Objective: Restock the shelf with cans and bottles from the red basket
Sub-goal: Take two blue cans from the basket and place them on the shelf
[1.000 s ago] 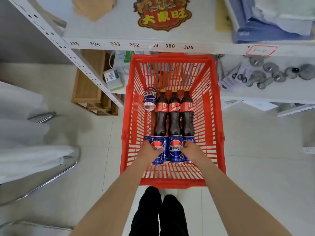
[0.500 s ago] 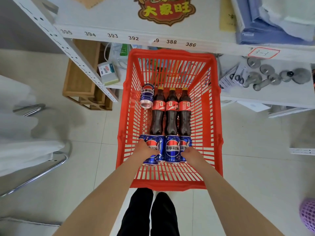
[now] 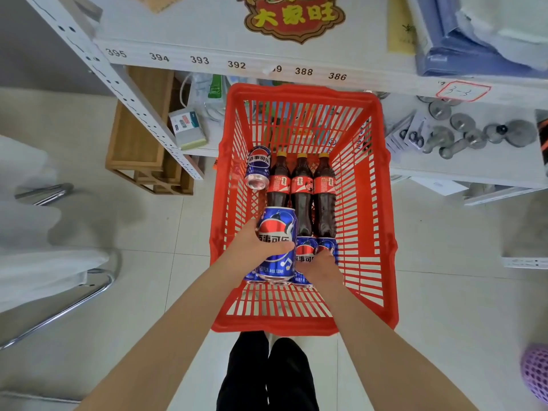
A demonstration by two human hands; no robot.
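A red basket [image 3: 382, 203] stands on the floor in front of the white shelf [image 3: 207, 59]. My left hand [image 3: 255, 246] grips a blue Pepsi can [image 3: 277, 232] and holds it raised above the basket floor. My right hand [image 3: 321, 266] is curled round another blue can [image 3: 329, 246] in the row lying at the near end. A middle can [image 3: 305, 253] lies between them. Three cola bottles [image 3: 302, 194] with red labels lie side by side further in. A single can [image 3: 258, 172] lies at the far left beside them.
A wooden crate [image 3: 139, 137] sits on the floor under the shelf at left. A lower shelf at right holds grey metal parts [image 3: 462, 132] and scissors packs. A chair with chrome legs [image 3: 59, 304] stands at left. A purple ball [image 3: 536, 375] lies at lower right.
My left hand has lifted its can up out of the near row. My right hand has stayed on the right can. The view moved slightly closer to the basket.
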